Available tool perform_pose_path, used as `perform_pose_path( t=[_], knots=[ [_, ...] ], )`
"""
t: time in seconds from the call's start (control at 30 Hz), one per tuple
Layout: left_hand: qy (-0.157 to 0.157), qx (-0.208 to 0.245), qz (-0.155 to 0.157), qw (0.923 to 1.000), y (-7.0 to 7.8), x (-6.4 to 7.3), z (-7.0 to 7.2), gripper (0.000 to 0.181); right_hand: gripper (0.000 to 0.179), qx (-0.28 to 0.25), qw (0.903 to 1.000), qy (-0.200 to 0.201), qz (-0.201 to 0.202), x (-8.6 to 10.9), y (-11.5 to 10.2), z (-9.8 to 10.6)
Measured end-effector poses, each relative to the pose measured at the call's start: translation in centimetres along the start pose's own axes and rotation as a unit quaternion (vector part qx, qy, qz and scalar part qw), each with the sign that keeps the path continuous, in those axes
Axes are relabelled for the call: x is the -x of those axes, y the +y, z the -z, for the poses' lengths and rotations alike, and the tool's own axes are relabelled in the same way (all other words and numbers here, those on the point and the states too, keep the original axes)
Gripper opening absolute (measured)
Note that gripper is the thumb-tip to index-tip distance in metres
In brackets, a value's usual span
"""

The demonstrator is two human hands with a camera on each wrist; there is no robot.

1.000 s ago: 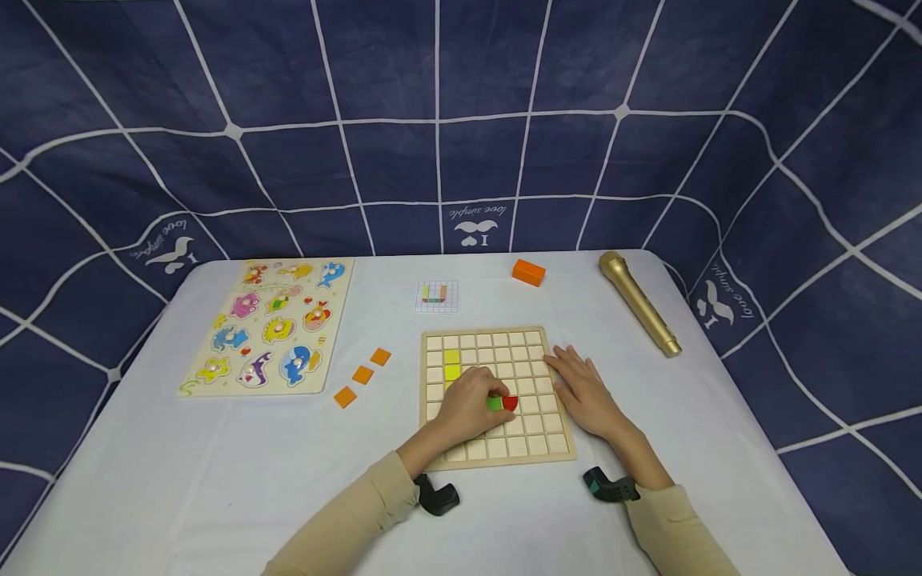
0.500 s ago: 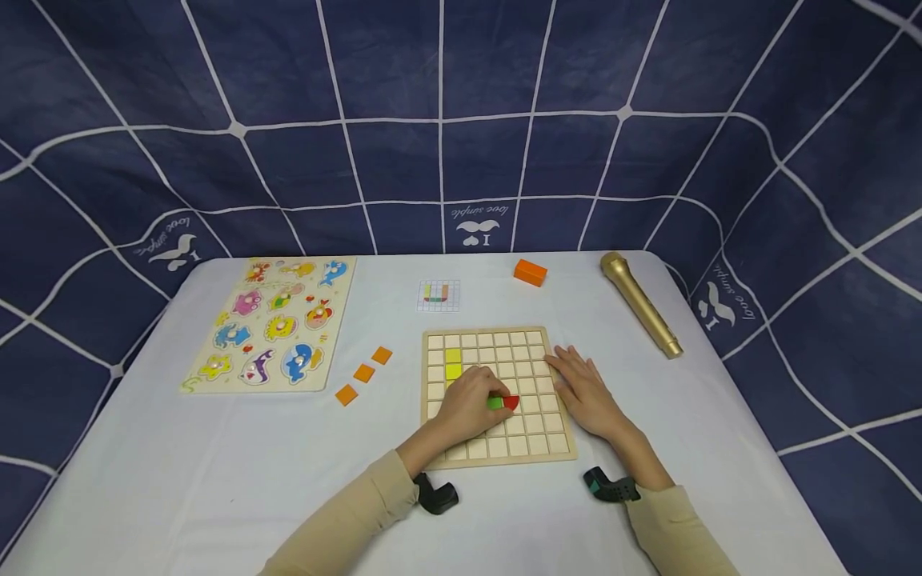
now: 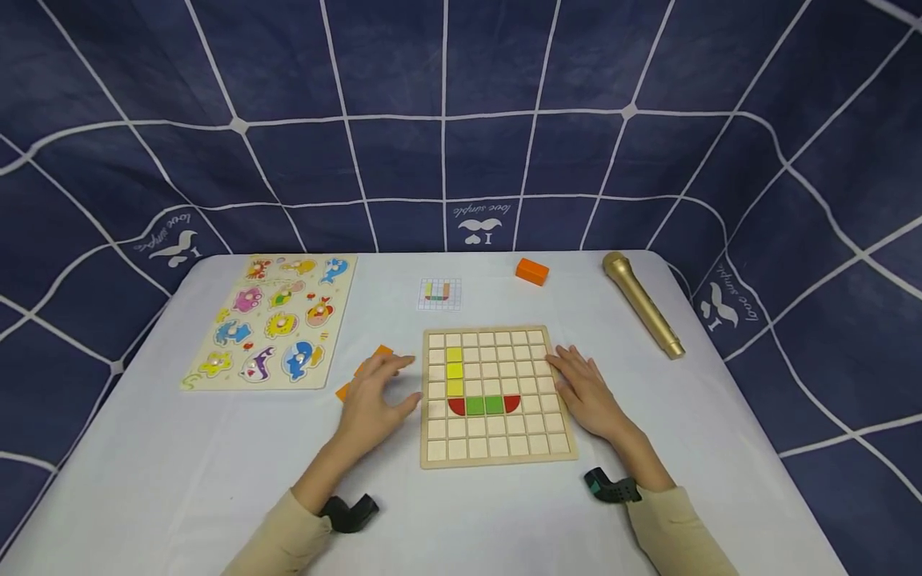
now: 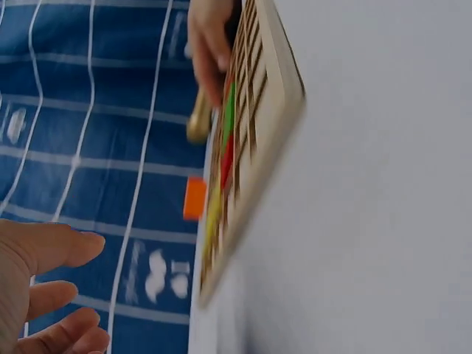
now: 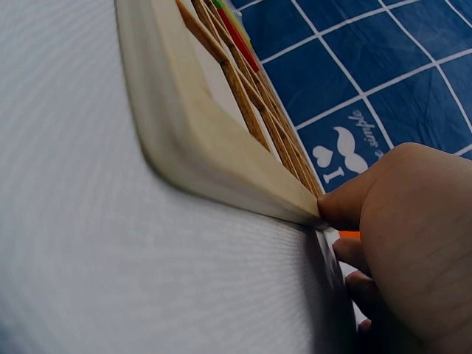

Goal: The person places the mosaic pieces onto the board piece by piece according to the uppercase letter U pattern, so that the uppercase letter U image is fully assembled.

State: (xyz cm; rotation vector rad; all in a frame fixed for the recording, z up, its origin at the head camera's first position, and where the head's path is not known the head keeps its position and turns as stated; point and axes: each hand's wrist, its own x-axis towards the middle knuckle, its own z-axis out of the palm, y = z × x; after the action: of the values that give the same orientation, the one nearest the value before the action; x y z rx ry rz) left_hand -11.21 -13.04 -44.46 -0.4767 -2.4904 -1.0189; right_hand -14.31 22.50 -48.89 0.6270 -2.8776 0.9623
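A wooden grid board (image 3: 497, 462) lies on the white table. Set in its cells are a column of yellow square tiles (image 3: 454, 370) and, below it, a row with two green square tiles (image 3: 475, 406) between two red quarter-round tiles (image 3: 512, 402). My left hand (image 3: 370, 412) hovers left of the board, thumb and fingers apart with nothing between them. It partly covers the orange square tiles (image 3: 342, 392) on the cloth. My right hand (image 3: 589, 392) lies relaxed along the board's right side, and in the right wrist view its thumb (image 5: 343, 206) touches the wooden rim.
A small pattern card (image 3: 439, 294) lies behind the board, with an orange block (image 3: 532, 271) to its right. A gold microphone-shaped rod (image 3: 643, 304) lies at the back right. At the left is a knobbed animal puzzle (image 3: 268, 324). A blue checked cloth (image 3: 403, 160) hangs behind the table.
My left hand has let go of the tiles on the board and moved left to the orange tiles, uncovering the green and red row. The right hand stays in place.
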Motion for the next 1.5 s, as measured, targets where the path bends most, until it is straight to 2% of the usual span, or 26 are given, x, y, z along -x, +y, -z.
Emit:
perform_pose_path(
  t=[0.13,0.27,0.4,0.57,0.8,1.5],
  knots=[
    [0.031,-0.025,0.057,0.9976,-3.0,1.4,2.4,0.058,0.043,-0.002,1.0000,0.003,0.000,0.1,-0.1,0.1],
    [0.041,-0.059,0.105,0.9918,-5.2,2.5,3.6,0.056,0.042,-0.005,1.0000,0.005,0.002,0.1,-0.1,0.1],
    [0.035,-0.087,0.139,0.9859,-6.3,3.2,3.9,0.052,0.042,-0.004,1.0000,0.003,0.001,0.1,-0.1,0.1],
    [0.009,-0.114,0.170,0.9788,-6.6,3.8,3.5,0.049,0.043,-0.003,1.0000,0.001,-0.001,0.1,-0.2,0.0],
    [0.003,-0.127,0.181,0.9753,-6.7,3.9,3.2,0.046,0.043,-0.002,1.0000,0.002,-0.001,0.2,-0.2,0.1],
    [0.003,-0.124,0.177,0.9763,-6.9,3.9,2.9,0.032,0.043,0.002,1.0000,0.004,0.004,0.2,-0.2,0.1]
  ],
)
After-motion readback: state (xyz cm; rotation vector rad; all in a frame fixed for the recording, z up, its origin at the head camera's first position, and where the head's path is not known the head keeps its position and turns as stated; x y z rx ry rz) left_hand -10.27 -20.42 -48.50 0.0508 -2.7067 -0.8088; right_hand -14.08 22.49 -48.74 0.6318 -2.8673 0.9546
